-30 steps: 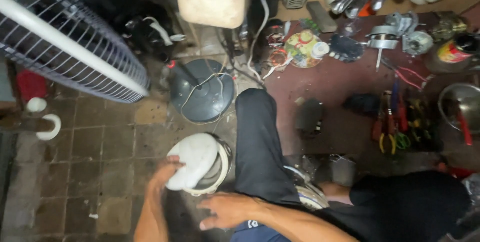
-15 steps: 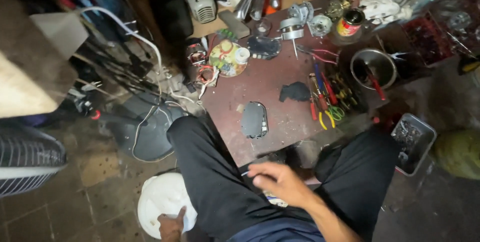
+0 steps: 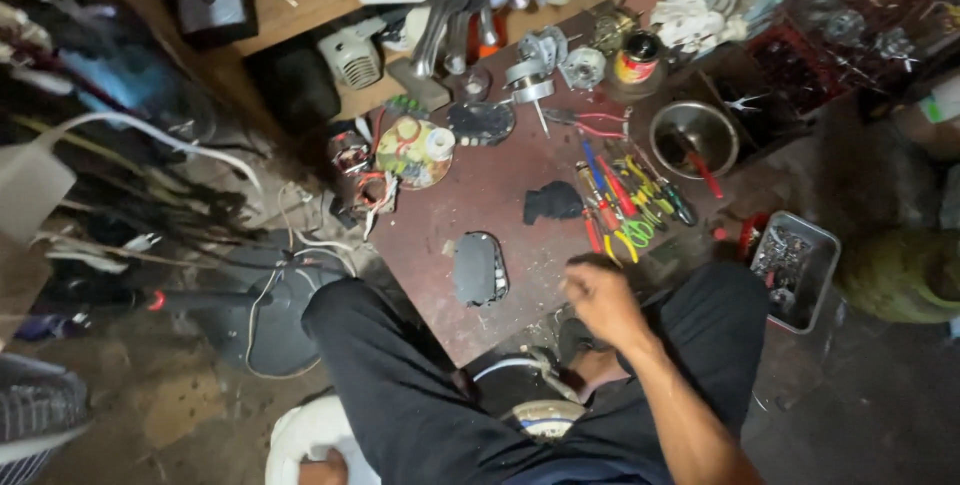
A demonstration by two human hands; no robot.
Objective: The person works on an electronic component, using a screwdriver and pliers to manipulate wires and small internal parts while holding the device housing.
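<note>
The pliers (image 3: 622, 228) lie in the tool row just beyond the right hand (image 3: 598, 297), whose grip is loosely curled on nothing, while the left hand (image 3: 322, 468) rests on a white cover (image 3: 300, 435); a careless reach could scatter them.

Left hand (image 3: 322, 467) cut off by bottom edge, only knuckles showed on white fan housing (image 3: 305, 435), itself half out of frame. Right hand (image 3: 600, 297) motion-blurred, grip unreadable. Tray contents (image 3: 790, 255) too small to identify.
</note>
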